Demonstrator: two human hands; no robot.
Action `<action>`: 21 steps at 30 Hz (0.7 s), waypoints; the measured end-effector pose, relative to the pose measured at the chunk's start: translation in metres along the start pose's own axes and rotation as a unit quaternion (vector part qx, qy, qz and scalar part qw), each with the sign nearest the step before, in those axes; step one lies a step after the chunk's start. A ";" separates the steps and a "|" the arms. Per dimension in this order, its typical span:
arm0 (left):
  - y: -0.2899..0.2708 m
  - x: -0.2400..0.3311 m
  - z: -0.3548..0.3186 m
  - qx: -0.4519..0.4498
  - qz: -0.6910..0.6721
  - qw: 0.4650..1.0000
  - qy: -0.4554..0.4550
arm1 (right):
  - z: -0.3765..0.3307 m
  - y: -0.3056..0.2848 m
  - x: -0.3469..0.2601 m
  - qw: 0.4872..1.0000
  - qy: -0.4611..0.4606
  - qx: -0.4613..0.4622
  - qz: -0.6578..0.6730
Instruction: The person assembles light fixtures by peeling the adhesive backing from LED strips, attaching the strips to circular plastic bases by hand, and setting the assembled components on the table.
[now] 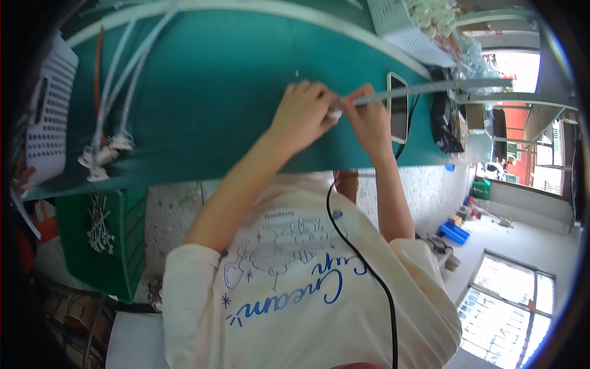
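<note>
My left hand (pixel 302 114) is closed around a small white piece (pixel 334 113), which looks like a connector and shows at the fingertips. Just to its right, my right hand (pixel 372 126) pinches the end of a flat grey-white ribbon cable (pixel 424 88). The cable runs off to the right above a phone (pixel 399 117). Both hands meet over the green tabletop (pixel 227 80), fingertips close together. Whether the cable's end sits in the white piece is hidden by the fingers.
At the left, several pale cables (pixel 126 74) with white ends (pixel 95 161) lie near a white perforated basket (pixel 50 107). Another white basket (pixel 405 34) stands at the far right. Below the table's left part is a green crate (pixel 132 246) holding thin white pieces. A black cord (pixel 376 275) crosses my shirt.
</note>
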State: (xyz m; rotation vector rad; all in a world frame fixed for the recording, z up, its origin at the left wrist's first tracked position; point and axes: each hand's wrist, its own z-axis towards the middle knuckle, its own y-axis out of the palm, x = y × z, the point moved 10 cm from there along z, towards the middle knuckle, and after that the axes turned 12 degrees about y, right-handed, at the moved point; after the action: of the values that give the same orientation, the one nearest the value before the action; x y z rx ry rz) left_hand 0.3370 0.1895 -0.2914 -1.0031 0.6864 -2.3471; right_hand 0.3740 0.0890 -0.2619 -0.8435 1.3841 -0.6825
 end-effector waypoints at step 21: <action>-0.214 -0.012 -0.141 0.161 0.324 0.873 -0.326 | 0.211 0.132 -0.121 0.985 -0.035 -0.129 0.111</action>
State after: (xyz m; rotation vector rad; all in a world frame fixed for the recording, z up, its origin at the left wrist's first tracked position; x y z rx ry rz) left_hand 0.1863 0.3929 -0.2515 -1.0980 0.2742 -1.3530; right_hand 0.5647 0.2848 -0.3068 -0.8885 1.4956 -0.3028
